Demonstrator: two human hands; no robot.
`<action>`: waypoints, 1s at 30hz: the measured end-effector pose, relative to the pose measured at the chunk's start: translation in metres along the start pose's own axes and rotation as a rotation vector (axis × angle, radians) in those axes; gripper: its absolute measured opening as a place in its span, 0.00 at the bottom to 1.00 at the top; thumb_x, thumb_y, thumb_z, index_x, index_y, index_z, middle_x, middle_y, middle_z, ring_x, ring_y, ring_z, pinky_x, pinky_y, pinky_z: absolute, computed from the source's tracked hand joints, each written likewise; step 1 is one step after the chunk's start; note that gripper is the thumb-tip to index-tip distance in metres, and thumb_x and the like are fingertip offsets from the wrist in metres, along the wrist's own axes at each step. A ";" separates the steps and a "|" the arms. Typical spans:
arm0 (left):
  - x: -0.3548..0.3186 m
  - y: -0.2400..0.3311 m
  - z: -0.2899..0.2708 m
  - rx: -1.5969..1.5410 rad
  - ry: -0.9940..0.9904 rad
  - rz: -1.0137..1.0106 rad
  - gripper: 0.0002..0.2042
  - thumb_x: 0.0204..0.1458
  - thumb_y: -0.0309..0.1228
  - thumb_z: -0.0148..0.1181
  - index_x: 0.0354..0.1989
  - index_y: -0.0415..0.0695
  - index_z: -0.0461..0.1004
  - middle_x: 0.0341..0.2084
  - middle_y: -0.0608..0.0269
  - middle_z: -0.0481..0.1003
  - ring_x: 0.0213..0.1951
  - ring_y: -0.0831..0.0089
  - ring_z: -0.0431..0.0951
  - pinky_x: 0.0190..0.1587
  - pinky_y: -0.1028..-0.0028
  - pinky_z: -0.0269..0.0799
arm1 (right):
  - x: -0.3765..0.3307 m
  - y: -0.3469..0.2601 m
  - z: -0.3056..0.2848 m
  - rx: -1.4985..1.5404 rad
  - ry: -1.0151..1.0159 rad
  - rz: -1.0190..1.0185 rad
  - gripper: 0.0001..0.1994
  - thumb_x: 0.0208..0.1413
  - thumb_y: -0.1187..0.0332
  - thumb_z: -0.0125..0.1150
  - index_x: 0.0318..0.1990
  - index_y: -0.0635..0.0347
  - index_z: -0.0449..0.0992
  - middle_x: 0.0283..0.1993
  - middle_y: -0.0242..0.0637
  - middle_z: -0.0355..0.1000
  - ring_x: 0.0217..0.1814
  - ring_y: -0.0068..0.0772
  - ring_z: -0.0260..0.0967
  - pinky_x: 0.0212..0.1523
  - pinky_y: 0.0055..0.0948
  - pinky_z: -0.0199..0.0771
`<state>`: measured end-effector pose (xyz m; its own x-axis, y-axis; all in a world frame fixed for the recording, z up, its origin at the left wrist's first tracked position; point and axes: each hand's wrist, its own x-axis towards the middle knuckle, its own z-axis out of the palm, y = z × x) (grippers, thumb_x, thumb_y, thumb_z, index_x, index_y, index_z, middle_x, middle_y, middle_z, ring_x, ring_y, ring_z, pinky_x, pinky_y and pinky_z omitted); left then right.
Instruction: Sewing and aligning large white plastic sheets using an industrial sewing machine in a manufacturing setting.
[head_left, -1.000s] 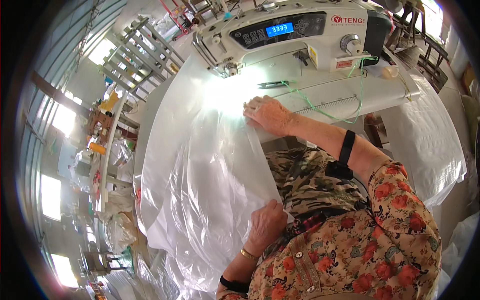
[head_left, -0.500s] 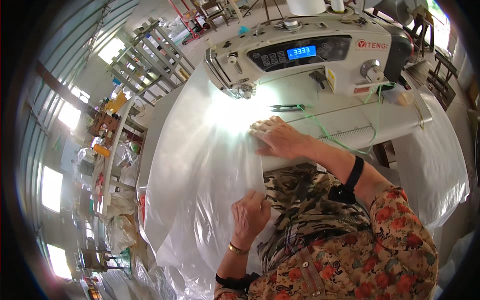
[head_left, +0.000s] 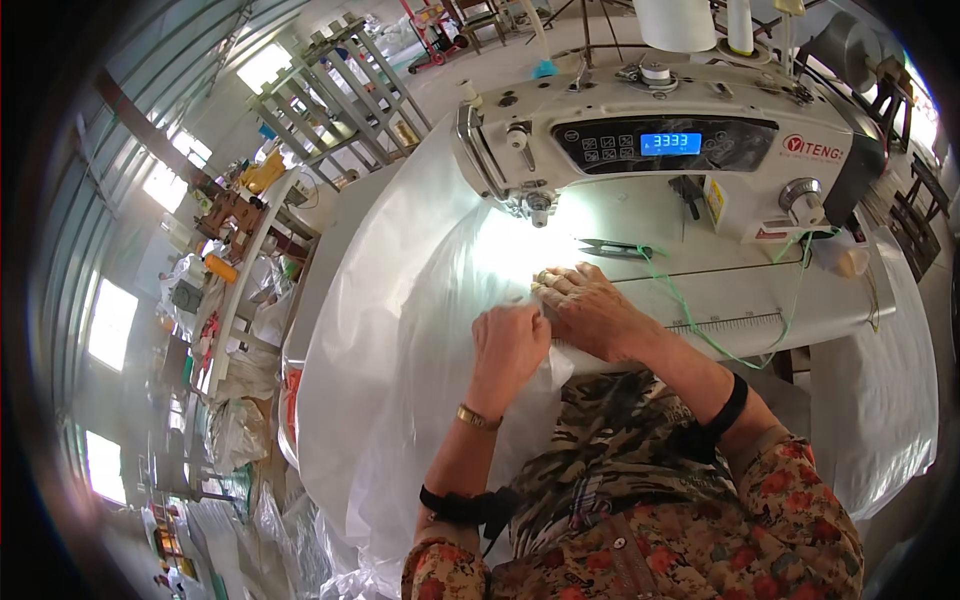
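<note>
A thin, whitish see-through plastic sheet [head_left: 385, 335] spreads over the left of the sewing table and hangs down toward my lap. My left hand [head_left: 508, 348] is closed in a loose fist on its right edge. Close beside it, my right hand [head_left: 590, 310] lies palm down on the edge of the sheet, fingers stretched forward and lightly bent. Both hands are just in front of the sewing machine's [head_left: 735, 170] presser foot area [head_left: 538, 207], where a bright lamp washes out detail. Small thread snips [head_left: 615, 249] lie on the table beyond my right hand.
Green thread [head_left: 685, 310] loops across the tabletop, past a ruler strip [head_left: 735, 322]. White thread cones [head_left: 675, 22] stand behind the machine. Another whitish sheet [head_left: 870, 390] hangs off the table's right side. A cluttered bench [head_left: 240, 290] and grey metal rack [head_left: 340, 100] are at the left.
My left hand has moved up and forward along the sheet's edge, now close to my right hand. The right stays by the machine. The whole view has shifted.
</note>
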<state>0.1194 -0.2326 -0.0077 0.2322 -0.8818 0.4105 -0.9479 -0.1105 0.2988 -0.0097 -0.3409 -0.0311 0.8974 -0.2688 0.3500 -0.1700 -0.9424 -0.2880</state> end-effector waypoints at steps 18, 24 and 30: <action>-0.171 0.044 -0.036 -0.665 -0.635 -0.342 0.14 0.60 0.26 0.50 0.53 0.38 0.72 0.51 0.50 0.74 0.54 0.57 0.73 0.56 0.67 0.67 | -0.005 0.011 -0.003 0.428 0.249 0.112 0.26 0.54 0.77 0.51 0.63 0.70 0.58 0.55 0.59 0.68 0.57 0.56 0.67 0.59 0.42 0.66; -0.305 -0.007 0.022 -0.390 -0.196 -0.413 0.16 0.61 0.31 0.41 0.52 0.39 0.71 0.47 0.47 0.75 0.50 0.52 0.75 0.52 0.65 0.68 | -0.063 -0.052 0.006 0.665 0.315 0.204 0.22 0.57 0.80 0.49 0.61 0.66 0.60 0.47 0.48 0.71 0.39 0.43 0.73 0.42 0.36 0.73; -0.367 -0.072 0.084 -0.644 -0.131 -0.895 0.21 0.62 0.32 0.43 0.61 0.36 0.65 0.59 0.51 0.67 0.62 0.64 0.65 0.64 0.68 0.56 | -0.113 -0.082 0.111 1.437 0.383 0.654 0.22 0.58 0.77 0.55 0.61 0.63 0.61 0.52 0.35 0.70 0.49 0.27 0.68 0.51 0.29 0.69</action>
<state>0.0845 0.0608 -0.2520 0.7155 -0.6484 -0.2601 -0.1502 -0.5063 0.8492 -0.0520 -0.2111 -0.1457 0.6428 -0.7652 -0.0344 0.2355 0.2401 -0.9418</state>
